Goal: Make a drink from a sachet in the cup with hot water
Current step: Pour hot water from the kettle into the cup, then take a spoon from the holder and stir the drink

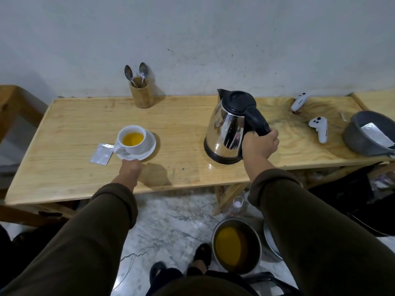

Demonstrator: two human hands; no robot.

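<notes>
Our cup point(131, 139) stands upright on its saucer point(147, 151) toward the left of the wooden table point(81, 167), mouth straight up, and it already holds yellow-orange liquid, so we judge the water is in. Its handle points toward the left, at the silver sachet point(102, 154) lying flat just beside the saucer. The sachet's long axis runs slantwise, from far left to near right; we cannot tell from here whether it is torn open, though the coloured drink suggests it is spent.

Our left hand point(130, 168) reaches the near rim of the saucer. The fingertips are hidden under or behind the rim, so we cannot tell whether they pinch it or merely steady it; we take it that the hand is there to keep the cup from sliding.

Our right hand point(259, 145) is wrapped tight around the black handle of the steel kettle point(227, 129), which stands upright, well apart from the cup to the right. Its spout points away from us toward the wall and its handle faces us, convenient for that grip. Whether the base fully rests on the table we cannot say for certain.

Farther back, a wooden holder point(141, 95) keeps two spoons point(136, 74) bowl-up, so stirring is probably what remains. At the far right lie two white controllers point(319, 128) and a grey bowl point(363, 144).
</notes>
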